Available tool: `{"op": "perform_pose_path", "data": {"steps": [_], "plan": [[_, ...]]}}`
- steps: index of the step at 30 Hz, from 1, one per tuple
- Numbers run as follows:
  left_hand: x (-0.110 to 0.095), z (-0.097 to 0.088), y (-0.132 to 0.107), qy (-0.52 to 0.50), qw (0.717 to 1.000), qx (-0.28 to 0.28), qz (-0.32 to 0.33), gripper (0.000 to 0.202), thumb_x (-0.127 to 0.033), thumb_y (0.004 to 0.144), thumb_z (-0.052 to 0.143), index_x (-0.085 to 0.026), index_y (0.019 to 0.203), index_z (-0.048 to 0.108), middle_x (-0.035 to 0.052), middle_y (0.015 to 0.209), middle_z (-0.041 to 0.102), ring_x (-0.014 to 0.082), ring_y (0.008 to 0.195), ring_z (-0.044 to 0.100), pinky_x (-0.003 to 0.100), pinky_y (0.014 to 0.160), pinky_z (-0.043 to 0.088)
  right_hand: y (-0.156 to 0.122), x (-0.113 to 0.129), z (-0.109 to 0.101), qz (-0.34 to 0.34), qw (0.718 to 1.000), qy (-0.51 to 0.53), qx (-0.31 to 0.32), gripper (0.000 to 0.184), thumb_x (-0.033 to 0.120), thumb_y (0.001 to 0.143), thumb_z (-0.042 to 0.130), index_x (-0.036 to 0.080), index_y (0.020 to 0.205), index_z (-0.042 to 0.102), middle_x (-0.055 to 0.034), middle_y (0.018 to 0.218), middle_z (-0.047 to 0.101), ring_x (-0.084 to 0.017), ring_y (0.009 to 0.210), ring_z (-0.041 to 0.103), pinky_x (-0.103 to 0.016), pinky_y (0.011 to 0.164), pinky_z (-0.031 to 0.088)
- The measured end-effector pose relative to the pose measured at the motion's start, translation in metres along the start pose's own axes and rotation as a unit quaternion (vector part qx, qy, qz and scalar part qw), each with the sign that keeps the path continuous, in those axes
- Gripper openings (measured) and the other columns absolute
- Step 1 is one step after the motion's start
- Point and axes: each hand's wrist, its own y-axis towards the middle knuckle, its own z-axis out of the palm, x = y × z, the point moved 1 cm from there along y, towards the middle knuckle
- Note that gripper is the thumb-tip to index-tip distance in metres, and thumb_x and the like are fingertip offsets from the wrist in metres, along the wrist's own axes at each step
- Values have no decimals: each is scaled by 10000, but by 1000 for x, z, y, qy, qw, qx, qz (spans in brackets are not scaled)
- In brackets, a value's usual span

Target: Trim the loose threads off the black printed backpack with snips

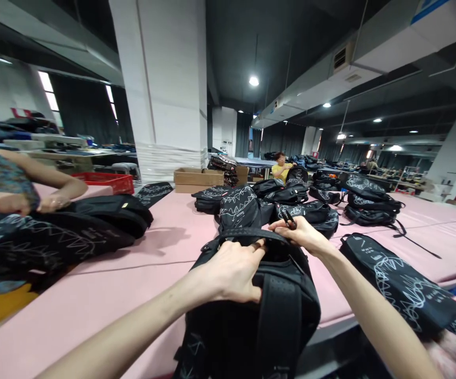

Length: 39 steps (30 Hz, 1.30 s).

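Observation:
A black backpack (pixel 259 321) with padded straps stands at the near edge of the pink table (pixel 141 284). My left hand (pixel 231 273) lies on its top, fingers curled over the upper edge by the handle. My right hand (pixel 301 231) is closed at the far side of the bag's top and pinches a small black thing, perhaps a zipper pull (pixel 290 218).
A person on the left (pixel 10 189) handles another black printed backpack (pixel 54 237). Several more black backpacks (pixel 291 202) are piled mid-table, one flat bag (pixel 401 284) at right. Cardboard boxes (pixel 198 179), a white pillar (pixel 164 89) and a seated person in yellow (pixel 281 168) are farther back.

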Motion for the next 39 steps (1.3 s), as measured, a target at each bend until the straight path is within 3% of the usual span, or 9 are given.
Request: {"op": "perform_pose_path", "data": {"steps": [6,11,16,19,23,25,30,34,39], "plan": [[-4,5,-2,-9,1000,-24,-15,587,-464,656,576,-169,1160,505,144,1135,598,370,979,578,483,795,479,19,-2,5,-18,993,-52,108,350,350,678,653,123,941,700,-20,774,665,-129,669,550,-226,624,411],[-5,7,-3,-3,999,-32,-17,576,-415,673,564,-175,1192,495,137,1094,620,364,928,601,483,752,490,21,5,11,-49,982,-129,125,247,286,681,612,129,848,702,12,670,624,-109,594,504,-200,531,360],[-1,17,-5,5,998,-63,-4,604,-402,678,584,-174,1230,490,134,1226,557,327,866,623,457,745,487,21,0,17,7,997,-56,48,201,254,656,574,116,755,680,7,611,602,-95,533,482,-195,492,354],[-4,17,-13,-3,997,-70,22,340,-386,694,607,-164,949,646,114,1025,660,285,866,622,433,864,426,29,-13,16,18,998,26,-60,156,219,598,578,111,688,645,17,565,565,-78,493,450,-195,479,344],[-9,8,-23,-86,992,78,57,282,-469,670,627,-188,659,633,44,633,655,218,605,615,301,606,458,36,-32,7,36,987,83,-134,191,228,583,580,116,729,631,65,470,457,-43,379,294,-196,393,244],[-8,3,-21,-100,987,120,46,278,-471,665,619,-198,716,644,37,643,658,210,577,612,277,551,446,33,-34,3,34,989,93,-109,239,266,610,601,112,787,648,51,495,496,-46,381,314,-200,397,256],[4,-1,-4,-61,996,58,16,509,-482,682,589,-211,1111,559,100,980,669,275,866,628,364,762,471,16,-10,0,-5,1000,13,-16,290,272,602,691,104,838,695,-36,731,664,-128,639,567,-240,605,428],[5,2,1,-70,996,42,30,540,-475,683,591,-218,1154,527,104,1087,635,280,948,606,369,820,459,5,6,-2,-33,991,-28,129,295,292,688,641,130,925,708,-32,806,682,-153,721,590,-261,674,449],[7,9,-4,-68,996,-47,45,536,-435,679,611,-237,1166,508,84,1189,581,276,1054,553,359,856,449,4,2,-4,-40,989,-19,141,322,320,720,631,134,974,699,-35,834,682,-160,760,595,-264,693,458]]}}
